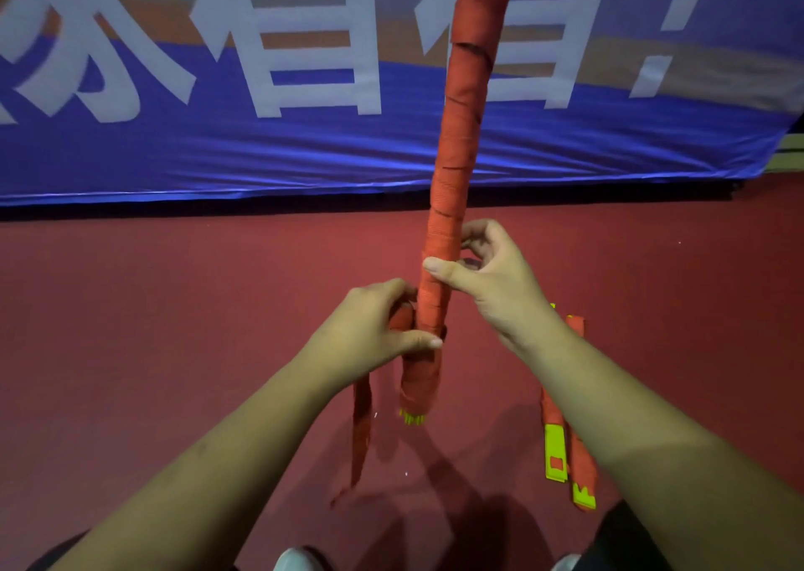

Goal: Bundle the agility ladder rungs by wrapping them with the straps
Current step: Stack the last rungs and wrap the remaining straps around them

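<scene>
Holding the wrapped rung bundle [457, 157] upright over the floor [174, 331], long axis rising away from the body. Pinched above by the right grip [496, 279]; clenched just below by the left grip [370, 326], seemingly with a strap loop [402, 319] trapped too. Nearer the dangling strap tail [361, 422]: left.

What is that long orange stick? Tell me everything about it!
It is a bundle of yellow-green rungs, only their tips showing below, wound along in orange strap whose loose tail hangs down. It stands nearly upright, top out of view. The right hand pinches it; the left hand grips it lower.
</scene>
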Motion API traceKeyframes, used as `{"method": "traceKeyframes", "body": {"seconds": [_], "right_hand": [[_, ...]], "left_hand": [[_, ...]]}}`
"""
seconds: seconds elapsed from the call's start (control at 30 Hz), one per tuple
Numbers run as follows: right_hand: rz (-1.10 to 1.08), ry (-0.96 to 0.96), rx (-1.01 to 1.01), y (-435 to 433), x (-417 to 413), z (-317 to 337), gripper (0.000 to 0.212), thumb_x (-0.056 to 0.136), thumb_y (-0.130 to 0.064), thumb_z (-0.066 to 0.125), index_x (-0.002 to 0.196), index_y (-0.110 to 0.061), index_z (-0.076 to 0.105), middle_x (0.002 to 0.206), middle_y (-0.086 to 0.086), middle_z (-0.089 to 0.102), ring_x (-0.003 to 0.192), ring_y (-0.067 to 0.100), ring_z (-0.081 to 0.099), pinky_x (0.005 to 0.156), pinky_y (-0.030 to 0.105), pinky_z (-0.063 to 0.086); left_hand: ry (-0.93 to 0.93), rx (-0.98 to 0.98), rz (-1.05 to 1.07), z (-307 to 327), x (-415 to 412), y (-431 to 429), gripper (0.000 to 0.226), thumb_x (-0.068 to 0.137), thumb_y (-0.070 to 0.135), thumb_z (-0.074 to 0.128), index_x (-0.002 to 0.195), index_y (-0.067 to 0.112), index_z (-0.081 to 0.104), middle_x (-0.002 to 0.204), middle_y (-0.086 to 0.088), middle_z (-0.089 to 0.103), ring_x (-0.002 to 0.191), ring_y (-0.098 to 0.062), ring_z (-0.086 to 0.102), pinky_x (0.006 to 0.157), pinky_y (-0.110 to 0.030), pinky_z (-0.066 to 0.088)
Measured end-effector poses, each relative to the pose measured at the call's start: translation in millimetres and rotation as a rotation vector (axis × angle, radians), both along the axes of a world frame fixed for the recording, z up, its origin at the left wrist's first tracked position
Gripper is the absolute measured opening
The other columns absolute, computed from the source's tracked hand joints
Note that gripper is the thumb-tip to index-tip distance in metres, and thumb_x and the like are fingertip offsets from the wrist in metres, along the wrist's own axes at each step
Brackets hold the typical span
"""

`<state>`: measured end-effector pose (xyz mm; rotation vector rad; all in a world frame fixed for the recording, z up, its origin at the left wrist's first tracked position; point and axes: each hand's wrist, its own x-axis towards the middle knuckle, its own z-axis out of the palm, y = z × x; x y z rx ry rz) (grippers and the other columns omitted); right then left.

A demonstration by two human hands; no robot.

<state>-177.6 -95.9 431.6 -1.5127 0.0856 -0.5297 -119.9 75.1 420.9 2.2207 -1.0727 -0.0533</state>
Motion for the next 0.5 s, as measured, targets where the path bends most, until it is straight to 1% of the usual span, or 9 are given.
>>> {"method": "traceKeyframes", "body": {"seconds": [0.07,0.13,0.2,0.27,0.33,0.37,0.43,0.47,0.5], "right_hand": [[-0.028,0.013,-0.017,1,2,-3,0.039,0.074,-0.006,0.081,0.095,-0.017,0.050,0.095,0.005,0.061,0.079,0.012,0.059,0.079,0.033,0.047],[-0.023,0.029,-0.013,0,3,-3,0.036,0.075,-0.012,0.080,0.096,-0.016,0.051,0.092,0.004,0.063,0.077,0.014,0.059,0.076,0.036,0.049],[-0.006,0.030,0.032,-2,2,-2,0.025,0.082,-0.014,0.073,0.094,-0.015,0.051,0.085,0.002,0.063,0.075,0.016,0.060,0.073,0.036,0.050],[0.039,0.031,0.130,-6,0,1,0.011,0.094,-0.010,0.059,0.090,-0.014,0.049,0.071,-0.005,0.063,0.070,0.013,0.061,0.070,0.031,0.052],[0.100,0.025,0.230,-12,-3,4,0.011,0.097,-0.010,0.050,0.087,-0.014,0.048,0.063,-0.007,0.062,0.064,0.011,0.061,0.066,0.026,0.051],[0.129,0.018,0.263,-14,-4,6,0.012,0.097,-0.009,0.049,0.086,-0.014,0.049,0.065,-0.005,0.062,0.063,0.011,0.060,0.064,0.025,0.050],[0.183,0.016,0.328,-18,-5,8,0.009,0.096,-0.007,0.048,0.090,-0.014,0.049,0.068,-0.003,0.062,0.061,0.009,0.058,0.064,0.025,0.049],[0.227,0.016,0.364,-19,-6,9,0.008,0.097,-0.006,0.047,0.095,-0.013,0.050,0.066,-0.005,0.062,0.058,0.006,0.057,0.064,0.024,0.049],[0.282,0.017,0.404,-20,-8,11,0.009,0.097,-0.005,0.045,0.101,-0.011,0.050,0.064,-0.008,0.061,0.056,0.003,0.056,0.064,0.024,0.047]], "left_hand": [[-0.079,-0.033,-0.005,-1,-1,-3,0.039,0.071,0.042,0.083,0.096,0.019,0.064,0.079,0.011,0.062,0.070,-0.007,0.056,0.064,-0.020,0.038],[-0.083,-0.047,-0.010,-1,-2,-1,0.030,0.075,0.038,0.080,0.092,0.022,0.062,0.079,0.011,0.063,0.071,-0.008,0.057,0.065,-0.025,0.041],[-0.100,-0.051,-0.011,0,-4,1,0.025,0.077,0.035,0.078,0.090,0.025,0.059,0.077,0.012,0.062,0.070,-0.006,0.057,0.064,-0.025,0.042],[-0.064,-0.068,-0.021,2,-4,4,0.023,0.077,0.029,0.076,0.086,0.029,0.055,0.069,0.016,0.059,0.064,0.003,0.055,0.059,-0.016,0.039],[0.042,-0.087,-0.066,4,-1,7,0.021,0.078,0.022,0.075,0.088,0.029,0.058,0.070,0.019,0.060,0.062,0.006,0.053,0.060,-0.013,0.039],[0.130,-0.103,-0.118,5,2,8,0.020,0.079,0.019,0.074,0.094,0.026,0.061,0.076,0.019,0.063,0.067,0.005,0.055,0.065,-0.017,0.044],[0.341,-0.133,-0.262,6,6,11,0.025,0.083,0.014,0.072,0.106,0.017,0.064,0.094,0.007,0.068,0.086,-0.008,0.063,0.081,-0.028,0.051],[0.438,-0.154,-0.320,7,6,11,0.027,0.084,0.009,0.071,0.110,0.010,0.063,0.099,0.002,0.068,0.092,-0.012,0.063,0.085,-0.030,0.051],[0.512,-0.170,-0.363,8,5,11,0.028,0.085,0.004,0.069,0.111,0.004,0.061,0.099,0.000,0.067,0.094,-0.011,0.062,0.087,-0.028,0.050]]}}
